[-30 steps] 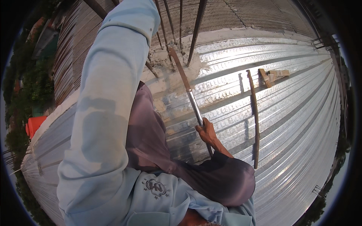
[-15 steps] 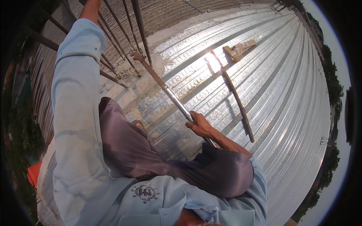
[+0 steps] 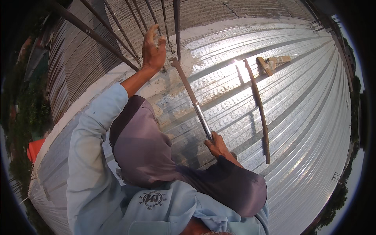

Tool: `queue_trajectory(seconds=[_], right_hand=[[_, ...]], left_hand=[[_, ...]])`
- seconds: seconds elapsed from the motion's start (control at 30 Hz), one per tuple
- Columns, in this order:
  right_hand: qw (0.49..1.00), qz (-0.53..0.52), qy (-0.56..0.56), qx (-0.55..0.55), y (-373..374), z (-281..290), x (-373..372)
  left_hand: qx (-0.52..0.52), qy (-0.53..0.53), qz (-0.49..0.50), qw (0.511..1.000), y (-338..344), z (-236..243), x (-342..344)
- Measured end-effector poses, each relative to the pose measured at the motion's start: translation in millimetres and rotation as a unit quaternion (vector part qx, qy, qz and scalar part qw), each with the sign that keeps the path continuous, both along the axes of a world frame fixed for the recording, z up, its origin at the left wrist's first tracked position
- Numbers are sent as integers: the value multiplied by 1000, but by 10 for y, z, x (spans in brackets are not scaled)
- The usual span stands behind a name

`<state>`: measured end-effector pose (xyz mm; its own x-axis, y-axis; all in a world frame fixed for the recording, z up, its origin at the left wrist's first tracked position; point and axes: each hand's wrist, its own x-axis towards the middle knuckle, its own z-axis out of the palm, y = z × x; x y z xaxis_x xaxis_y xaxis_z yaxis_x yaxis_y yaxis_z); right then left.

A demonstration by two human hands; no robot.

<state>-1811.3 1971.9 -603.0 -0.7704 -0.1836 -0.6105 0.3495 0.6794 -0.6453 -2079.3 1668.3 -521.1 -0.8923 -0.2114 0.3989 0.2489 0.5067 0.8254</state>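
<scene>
My right hand (image 3: 219, 146) is wrapped round the shiny pipe handle of a rebar bending wrench (image 3: 186, 83). Its rusty shaft reaches away from me to a notched head, which lies at the foot of the upright steel rods (image 3: 166, 25). My left hand (image 3: 153, 51) is raised beside those rods, fingers spread and pointing up. Whether a fingertip touches one of the rods, I cannot tell. My knees are bent over the ribbed metal decking (image 3: 235, 105), and my right knee partly hides the lower end of the handle.
On the decking to the right lie a long thin bar (image 3: 258, 105) and a taped wooden piece (image 3: 272, 64). More rods (image 3: 98, 37) lean across at the upper left. Beyond a concrete edge is a corrugated roof (image 3: 246, 9). Something red (image 3: 35, 149) shows at the far left.
My left hand has come down from the upper left edge to beside the rods' lower part. The right hand still holds the wrench. My view has swung left, so the scene sits further right.
</scene>
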Motion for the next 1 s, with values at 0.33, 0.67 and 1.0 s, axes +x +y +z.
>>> queue_trajectory(seconds=[0.33, 0.67, 1.0], right_hand=[[992, -48, -94, -76, -248, 162, -199], [1000, -18, -8, -19, -405, 220, -261], [995, 19, 61, -82, -421, -184, -283]], left_hand=[[-148, -57, -172, 972, 231, -1227, 1557], [-185, -75, -184, 962, 232, -1232, 1441], [48, -219, -193, 955, 333, -1198, 1546]])
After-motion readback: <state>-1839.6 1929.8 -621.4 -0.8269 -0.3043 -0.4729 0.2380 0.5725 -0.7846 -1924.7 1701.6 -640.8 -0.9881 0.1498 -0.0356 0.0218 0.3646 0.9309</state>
